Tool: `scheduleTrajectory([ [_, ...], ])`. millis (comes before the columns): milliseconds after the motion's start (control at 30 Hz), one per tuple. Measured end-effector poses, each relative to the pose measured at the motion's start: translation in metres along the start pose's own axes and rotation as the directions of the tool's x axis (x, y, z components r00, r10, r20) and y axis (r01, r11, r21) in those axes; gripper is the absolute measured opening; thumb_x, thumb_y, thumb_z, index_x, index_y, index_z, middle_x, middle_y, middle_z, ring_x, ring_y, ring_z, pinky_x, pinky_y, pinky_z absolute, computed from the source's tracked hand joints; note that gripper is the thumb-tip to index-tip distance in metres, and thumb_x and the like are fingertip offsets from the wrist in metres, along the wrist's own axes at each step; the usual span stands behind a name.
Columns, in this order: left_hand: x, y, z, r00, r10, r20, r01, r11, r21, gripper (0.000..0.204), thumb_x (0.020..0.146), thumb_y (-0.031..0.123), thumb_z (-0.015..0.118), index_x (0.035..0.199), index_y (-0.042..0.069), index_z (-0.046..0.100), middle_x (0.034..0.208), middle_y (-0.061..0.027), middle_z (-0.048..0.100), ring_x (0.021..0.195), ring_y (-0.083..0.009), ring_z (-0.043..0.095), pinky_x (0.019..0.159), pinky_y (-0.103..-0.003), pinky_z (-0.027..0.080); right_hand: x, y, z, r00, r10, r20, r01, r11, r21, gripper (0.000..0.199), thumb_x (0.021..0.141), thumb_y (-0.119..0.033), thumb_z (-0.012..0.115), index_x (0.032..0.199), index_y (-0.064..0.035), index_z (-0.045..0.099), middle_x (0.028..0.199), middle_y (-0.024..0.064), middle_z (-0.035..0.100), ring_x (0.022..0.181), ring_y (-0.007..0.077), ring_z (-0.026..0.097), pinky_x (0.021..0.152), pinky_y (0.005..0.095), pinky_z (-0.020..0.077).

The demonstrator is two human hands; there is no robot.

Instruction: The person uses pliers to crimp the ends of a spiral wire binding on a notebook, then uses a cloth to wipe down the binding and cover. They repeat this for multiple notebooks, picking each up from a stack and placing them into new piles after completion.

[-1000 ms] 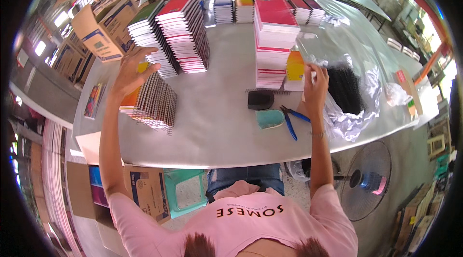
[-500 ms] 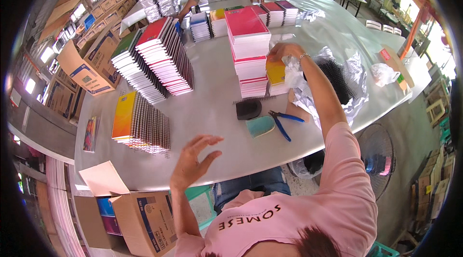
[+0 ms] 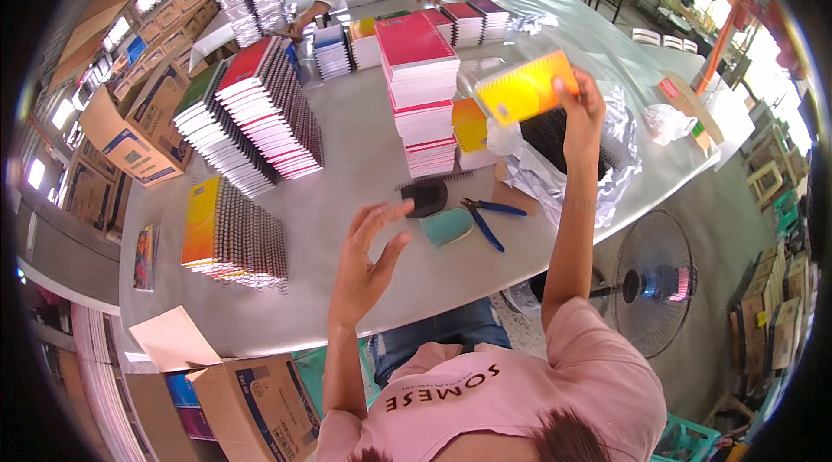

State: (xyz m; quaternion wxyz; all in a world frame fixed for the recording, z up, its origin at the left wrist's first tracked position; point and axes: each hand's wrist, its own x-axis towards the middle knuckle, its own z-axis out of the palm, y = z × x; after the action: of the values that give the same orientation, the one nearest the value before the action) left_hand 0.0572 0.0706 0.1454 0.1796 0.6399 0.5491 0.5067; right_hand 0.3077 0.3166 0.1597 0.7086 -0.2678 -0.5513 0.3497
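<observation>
Pinching a yellow notebook [image 3: 518,91] in the right hand [image 3: 583,108]
Left hand [image 3: 367,258] hovers half open, holding nothing, left of the teal pad [image 3: 447,228]; pliers [image 3: 501,209] lie to the pad's right.

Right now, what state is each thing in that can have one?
Right hand: closed on yellow notebook
Left hand: open, empty
Yellow notebook: raised, tilted
Pliers: lying down, handles spread
Plastic bag: open, crumpled, black coils inside
Near-left box: open
Fan: cannot tell whether spinning
</observation>
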Motion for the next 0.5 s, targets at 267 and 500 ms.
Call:
scheduleTrajectory([
  [267,0.028,0.034,0.033,0.99,-0.042,0.137,0.044,0.999,-0.013,0.033,0.087,0.013,0.068,0.118,0.003,0.063,0.105,-0.0126,0.067,0.096,-0.0269,0.064,0.086,-0.035,0.05,-0.164,-0.034,0.018,0.866,0.391,0.31,-0.468,0.853,0.23,0.021,0.087,-0.002,0.07,0.107,-0.0025,0.065,0.101,-0.0005,0.064,0.093,0.0069,0.06,0.081,0.0225,0.0502],
  [500,0.001,-0.008,0.006,0.997,-0.033,0.067,0.006,0.934,0.358,0.02,0.09,0.007,0.058,0.11,0.004,0.064,0.101,-0.0121,0.065,0.093,-0.0308,0.063,0.086,-0.039,0.047,-0.103,-0.023,-0.023,0.988,-0.025,0.15,0.102,0.839,-0.534,0.022,0.082,0.0,0.071,0.104,-0.0045,0.067,0.093,0.0064,0.067,0.084,0.0163,0.064,0.078,0.0311,0.0508],
])
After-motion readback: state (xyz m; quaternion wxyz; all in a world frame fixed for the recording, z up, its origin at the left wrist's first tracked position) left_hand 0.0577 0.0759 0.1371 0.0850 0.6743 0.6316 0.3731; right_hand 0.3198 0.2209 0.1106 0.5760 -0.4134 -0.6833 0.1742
